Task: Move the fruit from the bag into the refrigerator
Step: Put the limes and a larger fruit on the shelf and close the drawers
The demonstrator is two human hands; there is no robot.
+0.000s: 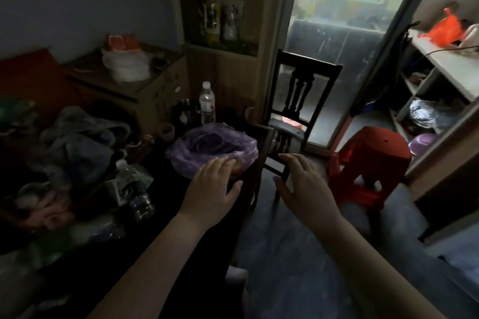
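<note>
A purple plastic bag [207,147] sits open on the dark table [186,215], near its right edge. Something round and pale shows through the bag's near wall, under my fingertips; I cannot tell which fruit it is. My left hand [216,186] reaches to the bag's near side with fingers straight, their tips touching the plastic. My right hand [302,184] hovers open in the air to the right of the table edge, fingers spread, holding nothing. No refrigerator is in view.
Water bottles [207,103], a small cup [166,131] and piled clothes [77,142] crowd the table's left. A dark wooden chair [298,101] stands behind the table, a red plastic stool [368,160] to the right. White shelves [440,65] hold an orange bag [445,28].
</note>
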